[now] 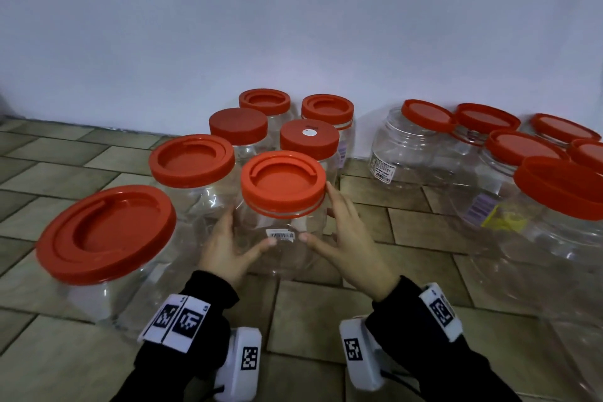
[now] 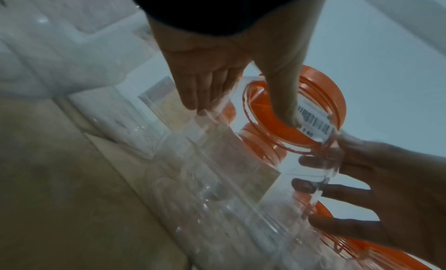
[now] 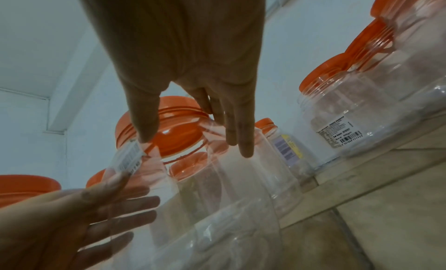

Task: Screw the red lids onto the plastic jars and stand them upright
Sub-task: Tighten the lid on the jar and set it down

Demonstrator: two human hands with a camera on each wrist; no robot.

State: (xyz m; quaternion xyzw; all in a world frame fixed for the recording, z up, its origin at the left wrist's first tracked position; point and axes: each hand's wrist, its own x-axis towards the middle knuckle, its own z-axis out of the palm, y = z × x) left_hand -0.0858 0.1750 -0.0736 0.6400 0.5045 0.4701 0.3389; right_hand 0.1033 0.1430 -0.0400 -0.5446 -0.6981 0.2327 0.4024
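Clear jar (image 1: 287,228) flanked by left hand (image 1: 228,248) and right hand (image 1: 346,238), fingers straight

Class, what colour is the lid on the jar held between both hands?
Red; the lid shows best in the head view.

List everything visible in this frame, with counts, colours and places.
Held jar: one, clear with red lid, centre, upright between both hands.
Left group of jars: six, clear, red lids, upright around and behind it.
Right group of jars: at least six, clear, red lids, along the wall.
Floor: tan tiles.
Wall: white, behind.
Wrist cameras: two, white, with black square tags.
Sleeves: black.
Left hand: straight fingers on the jar's left side.
Right hand: straight fingers on its right side.
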